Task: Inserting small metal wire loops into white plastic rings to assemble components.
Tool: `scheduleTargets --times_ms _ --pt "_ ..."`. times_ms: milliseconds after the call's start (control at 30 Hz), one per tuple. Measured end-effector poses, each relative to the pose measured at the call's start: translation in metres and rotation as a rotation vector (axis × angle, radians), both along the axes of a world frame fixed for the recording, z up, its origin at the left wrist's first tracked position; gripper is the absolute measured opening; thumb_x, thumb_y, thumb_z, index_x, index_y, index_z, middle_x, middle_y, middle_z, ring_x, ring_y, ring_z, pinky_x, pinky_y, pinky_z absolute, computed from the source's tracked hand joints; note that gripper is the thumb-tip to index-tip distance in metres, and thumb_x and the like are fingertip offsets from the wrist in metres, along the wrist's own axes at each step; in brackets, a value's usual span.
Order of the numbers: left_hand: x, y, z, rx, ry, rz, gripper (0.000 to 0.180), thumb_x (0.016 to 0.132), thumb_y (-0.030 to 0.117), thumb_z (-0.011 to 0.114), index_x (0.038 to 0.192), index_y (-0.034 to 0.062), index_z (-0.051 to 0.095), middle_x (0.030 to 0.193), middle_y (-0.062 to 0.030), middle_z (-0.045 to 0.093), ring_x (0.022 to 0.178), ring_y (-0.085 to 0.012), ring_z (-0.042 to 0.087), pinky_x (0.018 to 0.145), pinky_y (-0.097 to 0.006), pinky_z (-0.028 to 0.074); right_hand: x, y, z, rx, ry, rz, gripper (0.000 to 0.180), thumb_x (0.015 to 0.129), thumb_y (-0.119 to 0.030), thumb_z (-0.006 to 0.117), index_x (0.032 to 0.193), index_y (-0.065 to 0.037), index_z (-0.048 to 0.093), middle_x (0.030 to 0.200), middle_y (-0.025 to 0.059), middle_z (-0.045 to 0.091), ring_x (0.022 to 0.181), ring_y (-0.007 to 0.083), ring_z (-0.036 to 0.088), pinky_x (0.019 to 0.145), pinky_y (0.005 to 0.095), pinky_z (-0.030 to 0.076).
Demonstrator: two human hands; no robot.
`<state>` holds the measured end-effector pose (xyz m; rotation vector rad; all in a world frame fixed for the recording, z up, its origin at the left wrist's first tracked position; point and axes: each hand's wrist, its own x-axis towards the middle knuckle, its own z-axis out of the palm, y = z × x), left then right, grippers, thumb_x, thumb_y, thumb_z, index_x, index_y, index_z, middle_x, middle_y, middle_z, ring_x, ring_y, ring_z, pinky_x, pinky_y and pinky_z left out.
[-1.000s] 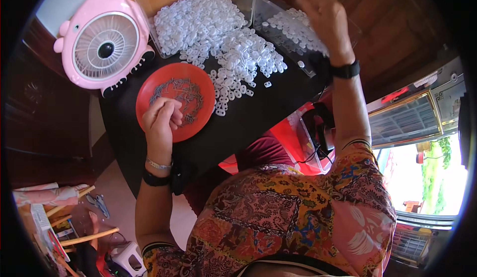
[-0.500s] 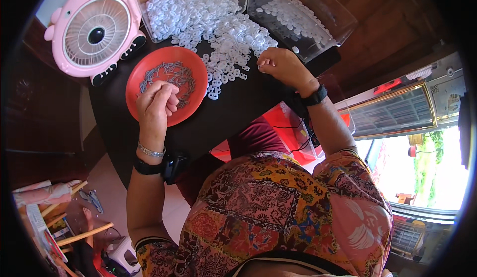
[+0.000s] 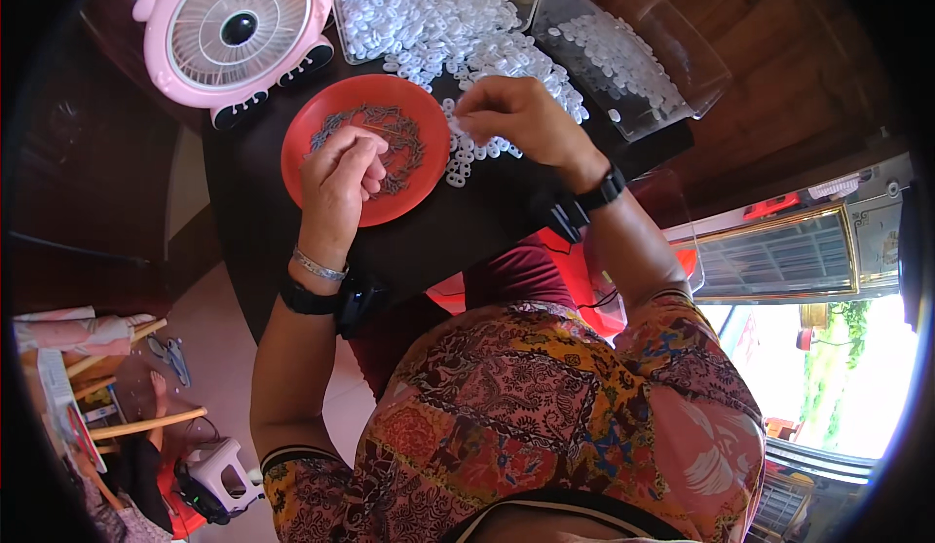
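My left hand [image 3: 341, 173] is closed above a red plate [image 3: 297, 178], its thumb and fingers pressed together. Whatever it may hold is too small to make out. Small grey metal pieces [image 3: 414, 158], thin and pin-like, are scattered in the plate. My right hand [image 3: 531, 124] hovers by the plate's right rim, thumb and forefinger pinched on a small white plastic piece, which looks blurred. Below and behind those fingers spreads a heap of white oval plastic pieces with holes [image 3: 516, 61], running back into a larger pile [image 3: 424, 7].
A pink animal-shaped fan [image 3: 239, 27] stands at the back left of the dark table [image 3: 438, 226]. To the back right, a clear plastic bin [image 3: 682, 66] holds more white pieces. Red containers [image 3: 604, 314] sit below the table edge. Scissors [image 3: 173, 360] lie at lower left.
My right hand has moved left, from the edge of the white heap toward the plate. My left hand stays closed over the plate. The whole view has shifted slightly.
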<state>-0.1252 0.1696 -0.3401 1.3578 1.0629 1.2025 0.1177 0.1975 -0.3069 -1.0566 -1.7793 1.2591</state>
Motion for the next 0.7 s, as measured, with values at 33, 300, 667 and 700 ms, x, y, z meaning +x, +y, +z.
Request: scheduleTargets --times_ms 33,300,667,700 --pt "0.0 0.001 0.0 0.013 0.011 -0.015 0.025 0.092 0.025 0.052 0.087 0.0043 0.064 0.065 0.0004 0.057 0.056 -0.0052 0.051 0.049 -0.019 0.037 -0.011 0.006 -0.002 0.038 0.008 0.06 0.015 0.086 -0.011 0.068 0.093 0.002 0.064 0.077 0.0021 0.063 0.068 0.0075 0.058 0.062 0.0223 0.047" --pt "-0.003 0.004 0.0 0.011 -0.032 -0.103 0.024 0.093 0.027 0.05 0.086 0.0053 0.057 0.067 -0.0011 0.057 0.056 -0.006 0.05 0.049 -0.019 0.037 -0.067 0.014 0.0 0.099 0.023 0.177 0.015 0.086 -0.007 0.066 0.097 0.002 0.065 0.086 0.0029 0.066 0.077 0.0079 0.06 0.071 0.0223 0.049" --pt "-0.015 0.009 0.006 -0.021 -0.243 -0.073 0.019 0.092 0.021 0.051 0.082 0.0055 0.058 0.067 -0.0009 0.057 0.055 -0.0066 0.052 0.048 -0.018 0.037 -0.077 0.028 0.007 -0.119 0.121 0.21 0.016 0.081 -0.014 0.068 0.09 0.0 0.067 0.081 0.0044 0.067 0.072 0.0119 0.061 0.068 0.0267 0.049" --pt "-0.018 0.01 0.006 -0.039 -0.223 0.004 0.02 0.092 0.022 0.05 0.083 0.0055 0.058 0.067 -0.001 0.056 0.056 -0.0073 0.052 0.049 -0.019 0.037 -0.076 0.029 0.003 -0.119 0.121 0.216 0.016 0.081 -0.014 0.068 0.09 0.0 0.067 0.081 0.0044 0.067 0.072 0.0119 0.061 0.068 0.0267 0.049"
